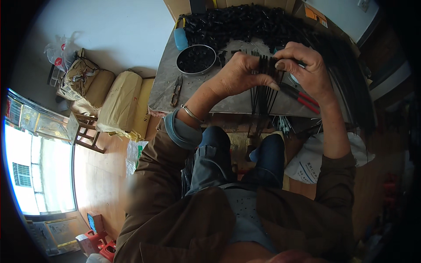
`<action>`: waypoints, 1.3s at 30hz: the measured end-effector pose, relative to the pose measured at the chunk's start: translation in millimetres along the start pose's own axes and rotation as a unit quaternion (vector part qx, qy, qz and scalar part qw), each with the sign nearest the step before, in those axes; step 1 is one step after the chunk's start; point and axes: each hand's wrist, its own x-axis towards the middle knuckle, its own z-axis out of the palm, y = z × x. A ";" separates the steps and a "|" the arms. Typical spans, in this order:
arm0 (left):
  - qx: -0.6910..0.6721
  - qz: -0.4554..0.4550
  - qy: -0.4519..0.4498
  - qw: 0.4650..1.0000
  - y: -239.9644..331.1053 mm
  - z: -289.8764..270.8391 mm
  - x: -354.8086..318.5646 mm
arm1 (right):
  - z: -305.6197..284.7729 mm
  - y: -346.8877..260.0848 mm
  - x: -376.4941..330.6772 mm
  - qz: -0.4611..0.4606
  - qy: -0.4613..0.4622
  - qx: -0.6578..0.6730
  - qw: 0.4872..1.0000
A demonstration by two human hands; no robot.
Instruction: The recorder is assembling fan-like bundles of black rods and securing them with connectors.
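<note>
Over the front of the worktable (164, 94), my left hand (247, 76) is closed around a bundle of thin black rods (262, 98). The rods hang down past the table edge toward my knees. Several short black pieces sit side by side at the bundle's upper end. My right hand (305, 65) is beside that end with thumb and forefinger pinched together at the black pieces; what exactly lies between them is too small to make out. Just below my right hand lies a tool with red handles (308, 101), partly hidden by the hands and rods.
A round bowl (196, 71) of small black parts stands left of my hands, near cutters (176, 90) and a light-blue object (180, 39). Behind is a heap of black parts (245, 24). Long black rods (351, 87) drape over the right side, above a white sack (307, 162). Wrapped packages (119, 101) stand left.
</note>
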 end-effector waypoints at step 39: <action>0.027 -0.021 -0.059 0.998 -2.0 10.4 4.5 | -5.8 -11.0 -6.1 -0.113 0.028 -0.177 0.977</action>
